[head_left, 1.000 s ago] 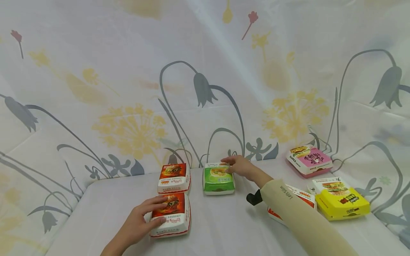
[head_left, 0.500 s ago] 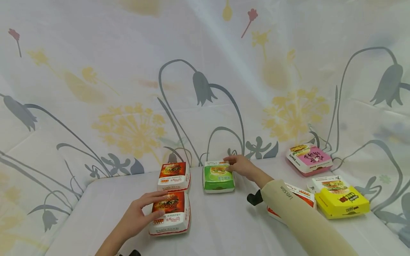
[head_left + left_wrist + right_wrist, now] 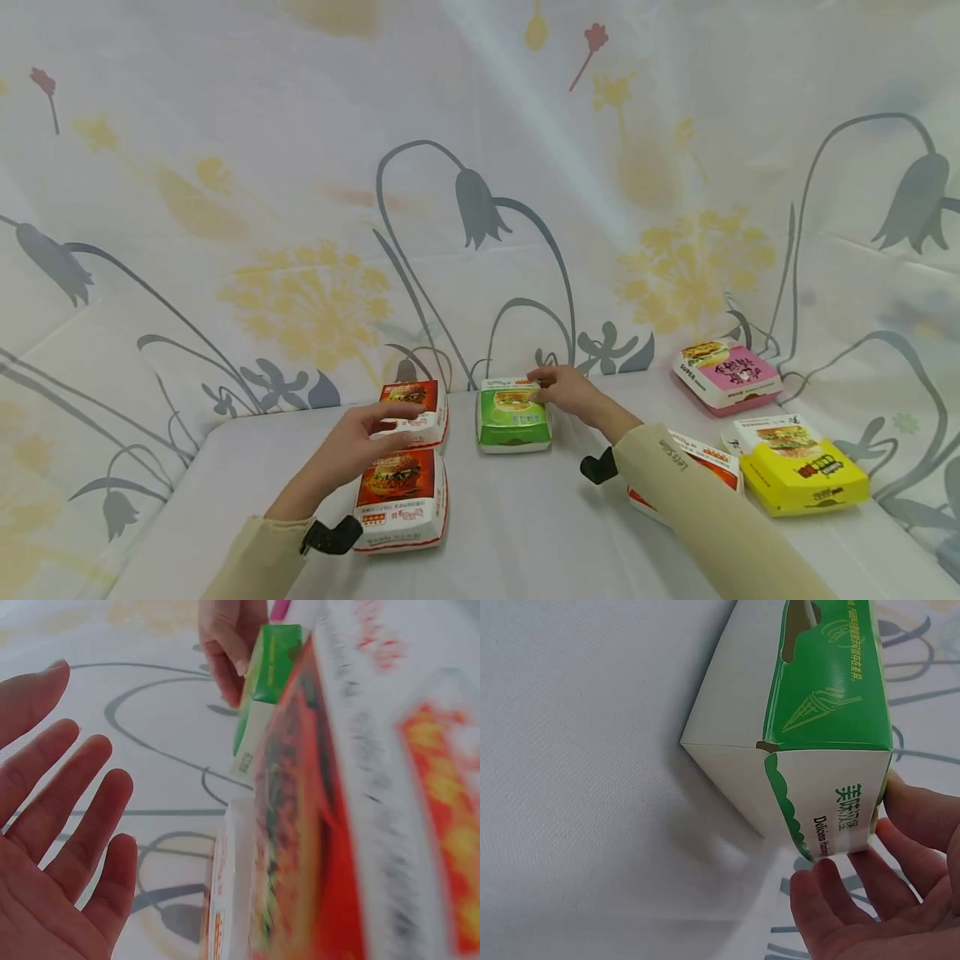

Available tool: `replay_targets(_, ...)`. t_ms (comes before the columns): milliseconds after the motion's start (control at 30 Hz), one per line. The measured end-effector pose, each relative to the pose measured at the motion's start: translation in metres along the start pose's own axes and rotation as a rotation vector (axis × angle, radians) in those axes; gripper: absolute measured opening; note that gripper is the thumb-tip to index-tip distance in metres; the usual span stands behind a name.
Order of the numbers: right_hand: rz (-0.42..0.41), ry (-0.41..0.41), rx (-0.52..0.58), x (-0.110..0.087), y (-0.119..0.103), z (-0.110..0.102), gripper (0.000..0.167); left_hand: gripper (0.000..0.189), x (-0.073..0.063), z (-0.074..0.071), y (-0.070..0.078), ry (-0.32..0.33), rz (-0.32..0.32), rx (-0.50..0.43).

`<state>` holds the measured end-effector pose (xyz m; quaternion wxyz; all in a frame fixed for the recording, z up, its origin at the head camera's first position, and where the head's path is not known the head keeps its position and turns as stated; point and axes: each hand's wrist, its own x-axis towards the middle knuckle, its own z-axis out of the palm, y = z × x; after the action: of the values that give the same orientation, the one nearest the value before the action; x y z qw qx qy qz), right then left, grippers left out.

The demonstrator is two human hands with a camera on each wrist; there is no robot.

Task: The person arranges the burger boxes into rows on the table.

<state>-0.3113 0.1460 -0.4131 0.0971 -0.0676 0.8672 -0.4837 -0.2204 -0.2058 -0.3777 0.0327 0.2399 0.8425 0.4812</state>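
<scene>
A green and white burger box point(image 3: 514, 419) sits at the back middle of the table. My right hand point(image 3: 572, 392) holds its far right corner, the thumb by the top and the other fingers bent along the side in the right wrist view. Two red and white burger boxes stand one behind the other to the left: a rear red box point(image 3: 432, 423) and a nearer red box point(image 3: 401, 504). Above where they meet, my left hand point(image 3: 352, 446) hovers with spread, relaxed fingers. In the left wrist view that left hand point(image 3: 64, 825) is apart from the nearer red box point(image 3: 390, 795).
On the right lie a pink burger box point(image 3: 731, 379), a yellow burger box point(image 3: 802, 467) and another red and white box point(image 3: 705, 454), partly hidden by my right sleeve point(image 3: 697, 500). A flower-printed curtain point(image 3: 480, 167) rises behind the table point(image 3: 525, 533).
My left hand has come off the nearer red box and moved back toward the rear one, bringing its sleeve into view. My right hand and the green box stay nearly the same.
</scene>
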Motion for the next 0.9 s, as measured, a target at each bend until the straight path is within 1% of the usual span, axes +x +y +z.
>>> replay_targets(100, -0.002, -0.002, -0.006, 0.000, -0.001, 0.001, 0.045, 0.036, 0.016, 0.002, 0.000, -0.041, -0.024, -0.051)
replay_targets(167, 0.004, -0.001, -0.005, 0.000, -0.002, 0.001, 0.045, 0.036, 0.027, 0.005, 0.000, -0.066, -0.016, -0.079)
replay_targets(233, 0.012, 0.000, -0.007, 0.000, -0.002, 0.001, 0.045, 0.036, 0.038, 0.009, 0.002, -0.081, -0.003, -0.074)
replay_targets(333, 0.021, 0.002, -0.013, 0.001, -0.001, 0.001, 0.045, 0.036, 0.055, 0.016, 0.006, -0.099, 0.015, -0.034)
replay_targets(433, 0.019, 0.002, -0.019, 0.002, 0.000, 0.001, 0.045, 0.035, 0.070, 0.025, 0.007, -0.112, 0.029, 0.054)
replay_targets(533, 0.012, -0.003, -0.023, 0.002, 0.002, 0.000, 0.045, 0.034, 0.084, 0.036, 0.007, -0.143, 0.054, 0.130)
replay_targets(600, 0.009, -0.007, -0.017, 0.001, 0.002, 0.000, 0.046, 0.035, 0.092, 0.043, 0.006, -0.173, 0.069, 0.173)
replay_targets(667, 0.005, -0.013, -0.015, 0.000, 0.002, 0.000, 0.046, 0.037, 0.098, 0.049, 0.007, -0.207, 0.073, 0.192)
replay_targets(767, -0.005, -0.019, -0.010, -0.001, 0.000, -0.001, 0.046, 0.040, 0.105, 0.054, 0.007, -0.236, 0.044, 0.211)
replay_targets(900, -0.018, -0.022, -0.013, -0.002, 0.000, -0.001, 0.046, 0.041, 0.110, 0.057, 0.004, -0.256, 0.004, 0.213)
